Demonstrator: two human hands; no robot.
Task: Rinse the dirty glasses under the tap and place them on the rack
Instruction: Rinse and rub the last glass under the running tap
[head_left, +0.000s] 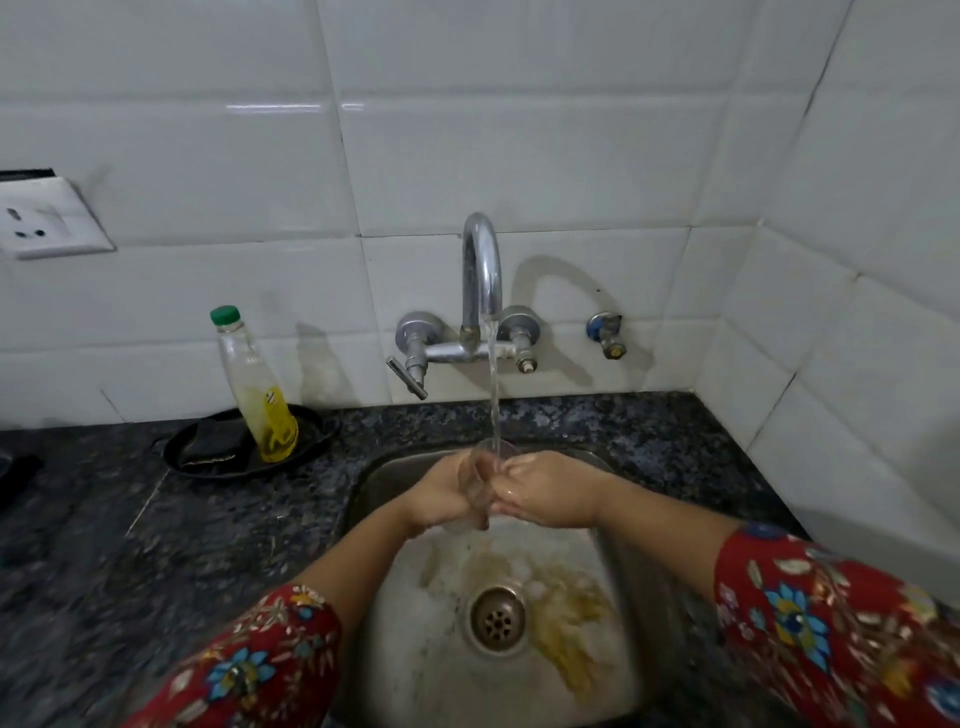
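Red floral sleeves (831, 623) frame the bottom corners, bare forearms reaching from them over the sink (395, 649). At the middle, the left hand (441, 493) wraps around the side of a clear glass (480, 483), fingers closed on it, and the right hand (545, 491) presses against the glass from the other side, wet, its fingers curled at the rim and wall; whether they go inside the glass cannot be told through the blur. Between the two hands the glass stands roughly upright above the basin, its mouth under the stream of water (493, 395) that falls from the curved chrome tap (480, 270) fixed to the tiled wall.

Below the hands, the steel basin floor shows yellowish stains around the drain (497, 618). Nothing lies between the glass and the spout except the water itself.

On the dark speckled surface (156, 519) to the left of the sink, a black dish (311, 441) holds a dark scrubbing pad (213, 441) and a tilted clear bottle (257, 384) with a green cap and yellow liquid low inside. Right of the tap, a small blue-handled valve (605, 335) juts from the wall. At the far left edge, a white power socket (47, 218) sits on the tiles.
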